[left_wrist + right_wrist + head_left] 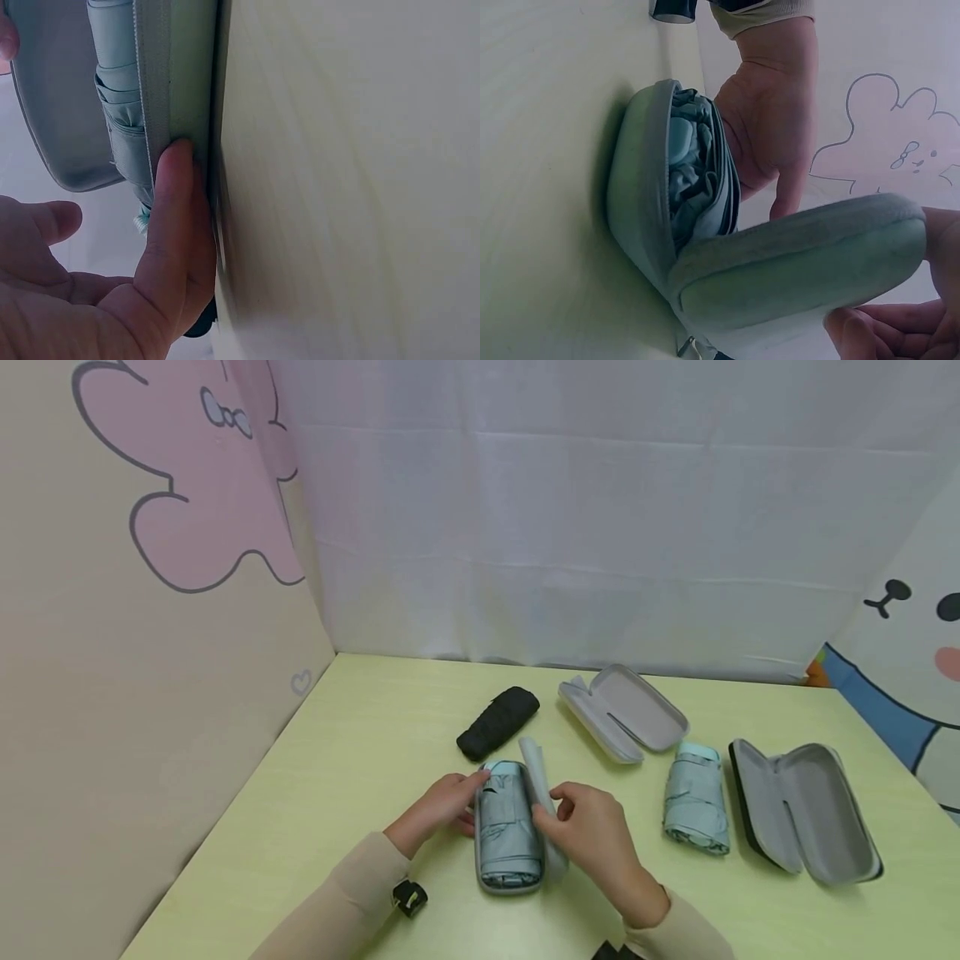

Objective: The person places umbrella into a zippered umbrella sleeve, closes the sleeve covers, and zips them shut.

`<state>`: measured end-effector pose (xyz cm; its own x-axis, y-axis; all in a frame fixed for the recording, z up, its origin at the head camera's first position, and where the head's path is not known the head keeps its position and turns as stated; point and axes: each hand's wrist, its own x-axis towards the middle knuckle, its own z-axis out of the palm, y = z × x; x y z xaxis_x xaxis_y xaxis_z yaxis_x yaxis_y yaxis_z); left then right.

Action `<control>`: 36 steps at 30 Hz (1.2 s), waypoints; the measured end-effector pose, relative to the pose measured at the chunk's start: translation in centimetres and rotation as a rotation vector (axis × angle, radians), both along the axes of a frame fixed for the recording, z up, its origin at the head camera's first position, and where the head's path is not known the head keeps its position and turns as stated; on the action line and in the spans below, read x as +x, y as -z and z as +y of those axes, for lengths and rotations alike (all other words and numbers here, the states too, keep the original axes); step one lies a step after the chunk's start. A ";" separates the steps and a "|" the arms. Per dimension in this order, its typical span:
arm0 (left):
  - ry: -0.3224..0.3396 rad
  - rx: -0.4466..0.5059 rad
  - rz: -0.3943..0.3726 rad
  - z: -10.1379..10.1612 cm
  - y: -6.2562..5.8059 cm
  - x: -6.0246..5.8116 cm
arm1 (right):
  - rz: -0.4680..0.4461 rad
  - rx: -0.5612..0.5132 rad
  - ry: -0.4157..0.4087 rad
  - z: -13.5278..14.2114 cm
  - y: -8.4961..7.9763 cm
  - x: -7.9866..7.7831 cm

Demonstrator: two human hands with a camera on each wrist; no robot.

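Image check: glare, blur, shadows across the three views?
Head: evenly lit, no harsh glare, black bundle shows little detail; left wrist: dim, soft grain on table, shadow beside the left fingers; right wrist: bluish cast, soft shadow along the green case.

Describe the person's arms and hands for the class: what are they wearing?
Both arms are in long, plain beige sleeves, the left sleeve and the right sleeve. The left hand and right hand wear no gloves. A small black device with a yellowish mark sits by the left cuff; a black piece, partly cut off, shows by the right one.
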<state>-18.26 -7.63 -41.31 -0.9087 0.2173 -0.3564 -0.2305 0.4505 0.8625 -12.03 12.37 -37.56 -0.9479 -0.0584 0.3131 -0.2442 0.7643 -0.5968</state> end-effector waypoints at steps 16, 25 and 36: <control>-0.001 0.041 -0.010 0.1 0.1 -0.2 | 0.121 0.083 -0.038 -1.5 0.1 0.0; -0.004 0.025 0.000 0.1 0.0 -0.1 | 0.137 0.133 -0.047 -2.6 0.1 0.1; -0.007 0.035 -0.006 0.1 0.0 -0.1 | 0.177 0.217 -0.092 -3.8 0.0 0.0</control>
